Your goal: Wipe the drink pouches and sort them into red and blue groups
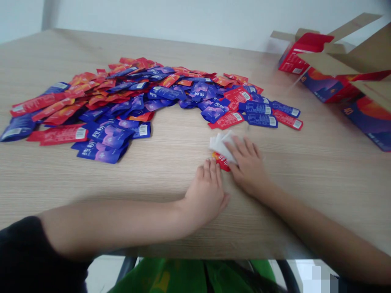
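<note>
A small red packet [222, 161] with white lettering lies flat on the table in front of me, partly covered. My left hand [207, 187] holds down its left end, fingers pressed together and the thumb pointing to the right. Over the packet's upper right part lies a folded white tissue [222, 144]. My right hand [247, 165] presses this tissue with its fingers stretched forward over it. What is under the right palm is hidden.
Red packets [65, 132] and blue-purple packets [111, 136] form a long curved heap beyond my hands. Open cardboard boxes stand at the right: a red box [290, 61] at the back and a blue-red box [331, 85] nearer. The wooden table [159, 158] ends close to my body.
</note>
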Available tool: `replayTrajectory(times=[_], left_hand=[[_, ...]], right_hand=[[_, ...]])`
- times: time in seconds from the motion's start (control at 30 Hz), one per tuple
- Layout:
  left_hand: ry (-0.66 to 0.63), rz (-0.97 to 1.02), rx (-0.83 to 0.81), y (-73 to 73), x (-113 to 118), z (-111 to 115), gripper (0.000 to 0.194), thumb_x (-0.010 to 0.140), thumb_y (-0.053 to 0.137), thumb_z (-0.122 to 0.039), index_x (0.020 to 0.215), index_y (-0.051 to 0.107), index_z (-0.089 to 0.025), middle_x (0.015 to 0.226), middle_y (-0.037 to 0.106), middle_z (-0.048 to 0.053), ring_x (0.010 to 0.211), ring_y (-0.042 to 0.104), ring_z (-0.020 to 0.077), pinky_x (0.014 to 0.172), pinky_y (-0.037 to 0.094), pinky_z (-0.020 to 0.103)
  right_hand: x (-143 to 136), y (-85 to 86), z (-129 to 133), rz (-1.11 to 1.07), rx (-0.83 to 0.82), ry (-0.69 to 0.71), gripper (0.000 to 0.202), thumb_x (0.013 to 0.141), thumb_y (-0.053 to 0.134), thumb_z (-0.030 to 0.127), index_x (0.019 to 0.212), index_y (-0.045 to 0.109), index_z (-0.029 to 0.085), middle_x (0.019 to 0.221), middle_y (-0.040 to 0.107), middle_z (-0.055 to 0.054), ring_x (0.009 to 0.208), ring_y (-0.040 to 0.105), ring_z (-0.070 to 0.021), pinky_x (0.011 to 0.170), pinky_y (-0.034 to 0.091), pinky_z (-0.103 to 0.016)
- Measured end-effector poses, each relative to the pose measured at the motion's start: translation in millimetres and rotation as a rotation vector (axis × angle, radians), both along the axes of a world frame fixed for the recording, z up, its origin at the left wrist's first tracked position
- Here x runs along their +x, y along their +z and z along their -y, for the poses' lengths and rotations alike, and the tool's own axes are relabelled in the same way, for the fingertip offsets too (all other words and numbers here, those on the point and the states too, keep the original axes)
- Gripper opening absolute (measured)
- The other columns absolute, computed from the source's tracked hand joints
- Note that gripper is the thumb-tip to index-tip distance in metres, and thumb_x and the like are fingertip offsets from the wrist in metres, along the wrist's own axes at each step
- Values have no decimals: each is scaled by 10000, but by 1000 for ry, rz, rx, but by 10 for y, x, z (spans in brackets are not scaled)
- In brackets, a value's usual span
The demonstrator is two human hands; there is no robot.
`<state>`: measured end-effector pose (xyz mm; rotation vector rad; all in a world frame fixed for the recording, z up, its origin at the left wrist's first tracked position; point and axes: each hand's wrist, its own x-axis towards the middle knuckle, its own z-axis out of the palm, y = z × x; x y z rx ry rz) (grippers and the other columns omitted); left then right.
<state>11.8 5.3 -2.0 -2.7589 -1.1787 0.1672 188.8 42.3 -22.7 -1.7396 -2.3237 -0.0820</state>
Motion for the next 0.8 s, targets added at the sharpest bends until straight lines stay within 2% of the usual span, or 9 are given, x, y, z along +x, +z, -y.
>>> replayTrajectory(times=[0.07,0.2,0.23,0.33,0.37,0.47,0.6,0.73,0.8], left_hand=[[-2,-3,-7,5,-2,0,695,975,396,-467,1361,494,102,1367,518,321,1287,509,412,1042,429,470],[-1,-10,15,1,0,-8,700,972,410,-440,1411,423,104,1442,427,321,1330,464,408,1030,439,454],[3,-10,11,-4,2,-10,693,971,414,-439,1404,437,102,1434,439,320,1325,469,408,1027,439,456],[4,2,1,-23,6,-13,658,974,408,-434,1363,500,87,1375,515,311,1289,510,404,1019,440,465],[0,7,6,-30,7,-12,654,973,410,-429,1367,496,87,1378,511,312,1288,512,404,1016,440,466],[3,16,32,-45,4,-7,670,968,424,-407,1405,434,101,1431,437,325,1314,484,404,1015,438,463],[19,24,30,-50,1,0,639,968,430,-395,1365,487,102,1383,496,325,1275,524,403,1006,442,471],[13,26,66,-52,-2,-4,629,964,440,-358,1377,462,115,1402,463,336,1288,511,405,998,449,463],[9,24,63,-51,-3,-6,608,966,435,-350,1356,490,114,1376,496,332,1273,526,405,992,453,462]], right_hand=[[2,2,13,2,-41,139,505,977,384,343,1471,451,258,1585,336,-39,1458,258,-314,1156,245,-539],[37,-1,-16,-44,23,-85,510,981,356,329,1461,458,193,1547,393,-112,1417,333,-344,1122,260,-594],[42,-1,-22,-36,26,-60,515,974,371,331,1463,457,195,1550,388,-109,1422,318,-351,1120,259,-596],[44,5,-32,-15,-27,170,510,960,402,319,1462,460,254,1576,353,-51,1448,273,-319,1138,255,-549],[47,7,-40,-29,-25,161,502,961,396,309,1455,468,256,1566,371,-54,1435,302,-309,1135,265,-540],[70,9,-68,-67,39,-15,488,958,390,289,1427,503,215,1512,443,-109,1371,397,-324,1099,303,-558],[93,5,-70,-15,-24,199,493,947,424,306,1433,502,274,1562,377,-44,1430,293,-322,1130,267,-538],[108,4,-86,-47,19,49,490,962,379,293,1432,501,225,1541,403,-84,1397,356,-304,1130,271,-529],[115,1,-103,-19,-6,155,497,954,401,306,1438,495,249,1565,368,-62,1424,307,-312,1137,259,-532]])
